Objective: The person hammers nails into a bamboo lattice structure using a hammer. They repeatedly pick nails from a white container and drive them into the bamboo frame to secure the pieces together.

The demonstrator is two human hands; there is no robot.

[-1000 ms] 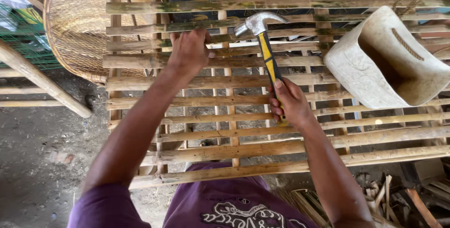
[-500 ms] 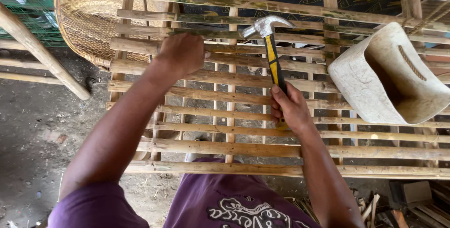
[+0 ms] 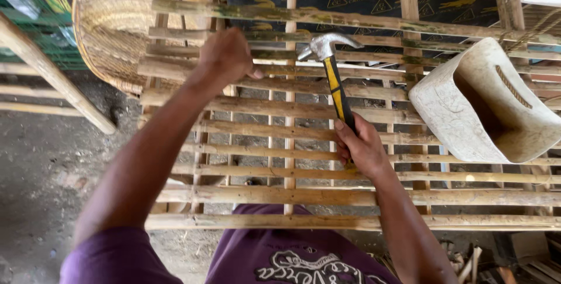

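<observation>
A frame of bamboo slats lies flat in front of me, with long horizontal slats nailed over thinner uprights. My right hand grips the yellow and black handle of a claw hammer, whose steel head hangs just above a far slat near the middle upright. My left hand rests on the far slats to the left of the hammer head, fingers curled down and pressed on the wood. Whether it pinches a nail is hidden.
A worn white plastic container with a cut-open top sits on the slats at the right. A woven basket stands at the back left. A slanted wooden pole crosses the left side over a dirt floor.
The view has shifted, so the frame sits lower and more to the right. The hammer head has stayed near the same far slat, and my left hand has kept its place beside it.
</observation>
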